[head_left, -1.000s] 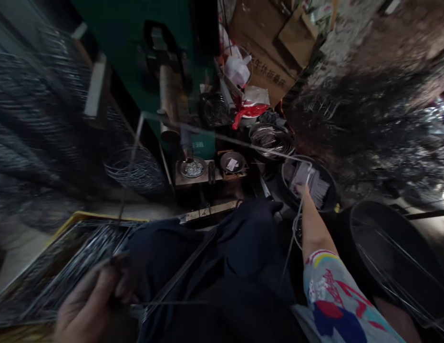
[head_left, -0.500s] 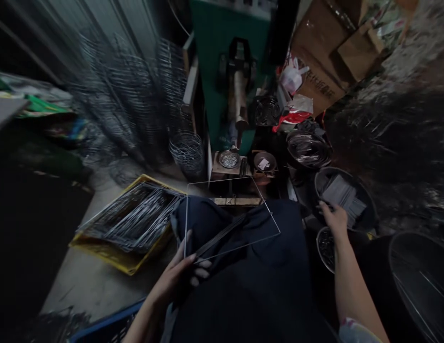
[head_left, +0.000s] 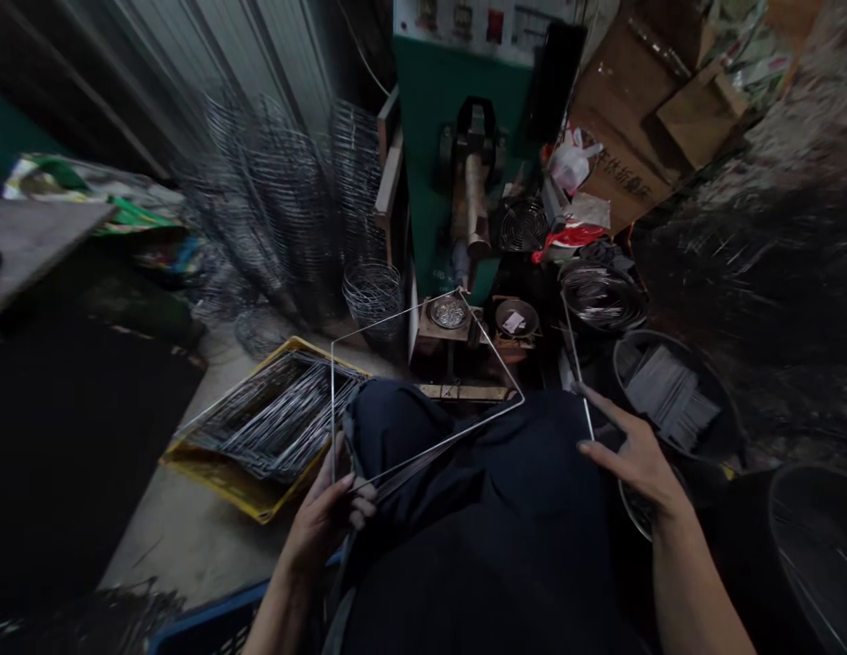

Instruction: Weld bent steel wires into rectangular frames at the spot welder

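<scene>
Beside a dark-clothed lap (head_left: pixel 464 491), the left hand (head_left: pixel 336 498) grips a wire frame (head_left: pixel 333 391); opposite, the right hand (head_left: pixel 638 462) pinches a rod (head_left: pixel 587 417).

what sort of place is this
Probably a small metalworking shop: a green machine stands ahead, a yellow crate holds many wire pieces, and the left hand holds a bent wire frame.
</scene>
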`<state>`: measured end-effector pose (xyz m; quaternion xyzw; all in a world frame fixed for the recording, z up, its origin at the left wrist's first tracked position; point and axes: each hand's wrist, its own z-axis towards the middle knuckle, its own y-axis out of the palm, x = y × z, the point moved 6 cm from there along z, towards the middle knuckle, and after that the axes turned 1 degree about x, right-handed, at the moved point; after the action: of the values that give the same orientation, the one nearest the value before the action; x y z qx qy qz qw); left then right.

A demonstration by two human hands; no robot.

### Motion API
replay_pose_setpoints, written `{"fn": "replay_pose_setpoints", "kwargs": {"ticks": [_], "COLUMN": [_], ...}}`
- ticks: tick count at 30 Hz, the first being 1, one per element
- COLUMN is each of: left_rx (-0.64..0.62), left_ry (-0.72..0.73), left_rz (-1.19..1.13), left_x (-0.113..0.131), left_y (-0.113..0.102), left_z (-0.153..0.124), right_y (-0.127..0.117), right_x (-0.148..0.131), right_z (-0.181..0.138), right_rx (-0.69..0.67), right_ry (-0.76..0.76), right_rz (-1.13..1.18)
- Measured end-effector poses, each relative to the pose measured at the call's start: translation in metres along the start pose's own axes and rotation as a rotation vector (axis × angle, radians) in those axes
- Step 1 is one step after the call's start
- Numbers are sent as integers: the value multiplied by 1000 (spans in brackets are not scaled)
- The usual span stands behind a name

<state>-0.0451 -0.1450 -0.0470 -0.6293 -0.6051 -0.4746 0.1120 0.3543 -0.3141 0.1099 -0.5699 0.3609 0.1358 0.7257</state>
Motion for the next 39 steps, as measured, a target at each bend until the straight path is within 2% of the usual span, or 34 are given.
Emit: {"fn": "replay_pose_setpoints", "kwargs": {"ticks": [5,11,20,30,33,39], "left_rx": [-68,-91,-102,-148,-192,-227], "left_ry": [-21,-74,-51,-51,-50,-88], "left_rz": [50,82,125,155,161,105], "left_x": [3,-4,-3,-3,-7,-21], "left_y": [31,40,40,40,51,71], "left_z": [3,-2,-8,-6,-4,5], "right_y": [38,76,84,96,114,173], "right_x": [-41,-44,-33,-21,-34,-84], "right_z": [4,18,33,34,35,26], "right_rx": [-170,-222,-248,-278,-318,-547], "right_ry": [-196,-272,-278,-247,-281,-428], "right_rz": [-71,-175,-209,-317,-315,-91]}}
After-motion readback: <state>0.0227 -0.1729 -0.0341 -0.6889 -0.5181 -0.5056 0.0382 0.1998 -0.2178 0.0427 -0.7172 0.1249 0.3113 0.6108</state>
